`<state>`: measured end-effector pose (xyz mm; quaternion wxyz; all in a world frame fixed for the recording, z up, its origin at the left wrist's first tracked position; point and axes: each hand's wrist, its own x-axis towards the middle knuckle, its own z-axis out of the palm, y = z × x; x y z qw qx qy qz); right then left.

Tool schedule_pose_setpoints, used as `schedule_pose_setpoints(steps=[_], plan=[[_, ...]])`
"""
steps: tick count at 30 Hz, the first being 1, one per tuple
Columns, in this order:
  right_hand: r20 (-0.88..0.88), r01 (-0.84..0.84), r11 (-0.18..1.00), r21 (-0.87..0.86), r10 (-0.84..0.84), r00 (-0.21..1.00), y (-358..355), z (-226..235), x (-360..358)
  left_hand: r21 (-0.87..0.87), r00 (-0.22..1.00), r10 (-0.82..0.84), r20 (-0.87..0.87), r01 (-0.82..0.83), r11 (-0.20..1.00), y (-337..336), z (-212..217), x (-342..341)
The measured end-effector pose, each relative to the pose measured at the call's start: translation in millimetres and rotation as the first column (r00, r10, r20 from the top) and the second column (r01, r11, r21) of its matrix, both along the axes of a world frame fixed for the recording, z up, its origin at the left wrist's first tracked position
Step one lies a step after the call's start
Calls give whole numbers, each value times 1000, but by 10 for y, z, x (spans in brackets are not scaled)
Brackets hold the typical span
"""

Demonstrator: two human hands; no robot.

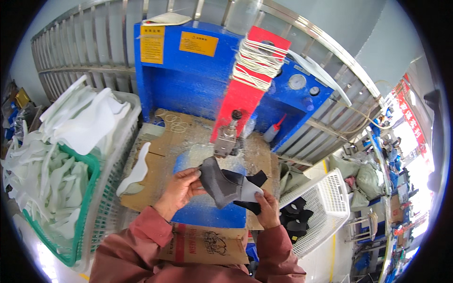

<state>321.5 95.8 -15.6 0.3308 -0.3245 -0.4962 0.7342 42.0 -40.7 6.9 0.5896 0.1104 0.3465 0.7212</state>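
Note:
Between my two hands is a dark grey and black fabric piece (pixel 220 184), shaped like a shoe upper. My left hand (pixel 181 189) pinches its left edge between thumb and fingers. On its right, my right hand (pixel 268 206) grips a white flat insert (pixel 250 190) that lies against the dark fabric, with black flaps showing behind. The piece is just below the metal head (pixel 226 141) of a blue machine (pixel 188 87), over its blue work plate (pixel 207 214). How the white insert is joined to the fabric I cannot tell.
A red arm (pixel 238 101) wound with pale cord carries the head. Left of the bench stand a green basket (pixel 89 207) and a white crate (pixel 134 101) with white cut pieces. A white basket (pixel 325 203) holds black pieces at right. A red-tipped bottle (pixel 272 132) stands behind.

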Motion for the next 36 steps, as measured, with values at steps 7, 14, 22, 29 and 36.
schedule_pose_setpoints(steps=[7,14,22,29,36], plan=[[113,222,970,95,-232,966,171,-375,249,13,1000,14,2,-14,1000,-221,-38,192],[579,-422,435,795,-338,742,174,-345,683,161,976,-66,208,33,986,-762,-413,228],[534,-584,209,784,-707,464,67,-271,1981,189,992,-124,32,116,975,-1074,-422,341],[515,-350,516,782,-851,-102,-587,-666,3391,188,971,-219,-93,233,954,-1207,-388,396],[4,950,273,149,-961,276,-2097,-529,4609,54,955,-243,-172,255,965,-1453,-489,1148]])
